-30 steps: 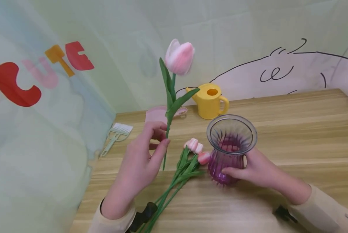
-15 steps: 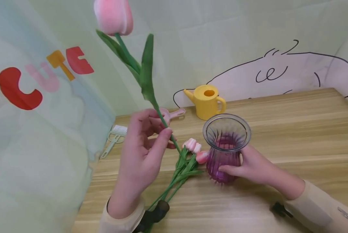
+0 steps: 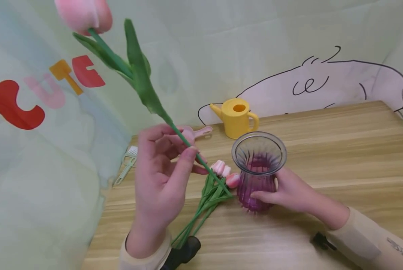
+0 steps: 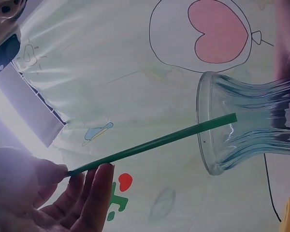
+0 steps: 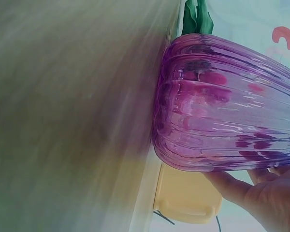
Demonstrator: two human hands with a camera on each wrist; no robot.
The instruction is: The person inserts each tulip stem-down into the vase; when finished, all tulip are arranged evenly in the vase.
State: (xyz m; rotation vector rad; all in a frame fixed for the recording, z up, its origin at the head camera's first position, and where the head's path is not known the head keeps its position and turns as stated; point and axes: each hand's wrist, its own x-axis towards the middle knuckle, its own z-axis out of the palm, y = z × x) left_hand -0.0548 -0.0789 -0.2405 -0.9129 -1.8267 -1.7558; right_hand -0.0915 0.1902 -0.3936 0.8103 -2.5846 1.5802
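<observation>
My left hand (image 3: 159, 183) pinches the green stem of a pink artificial tulip (image 3: 144, 88) between thumb and fingers. The flower leans up to the left, its bloom partly cut off by the top edge of the head view. In that view the stem's lower end points toward the ribbed glass vase (image 3: 255, 185), clear at the rim and purple below. The left wrist view has the stem (image 4: 159, 141) overlapping the vase mouth (image 4: 210, 123). My right hand (image 3: 290, 191) grips the vase's side, thumb in front; the vase stands upright on the table.
Several more tulips (image 3: 216, 193) lie on the wooden table (image 3: 336, 150) just left of the vase. A yellow watering can (image 3: 235, 122) stands behind it. Farther left are a pink scoop-like tool (image 3: 201, 132) and a pale green comb-like tool (image 3: 127, 167). Printed fabric (image 3: 174, 48) hangs behind.
The tulip has tilted, its bloom swinging up and left while the stem's lower end swung right toward the vase. My right hand still holds the vase in about the same spot.
</observation>
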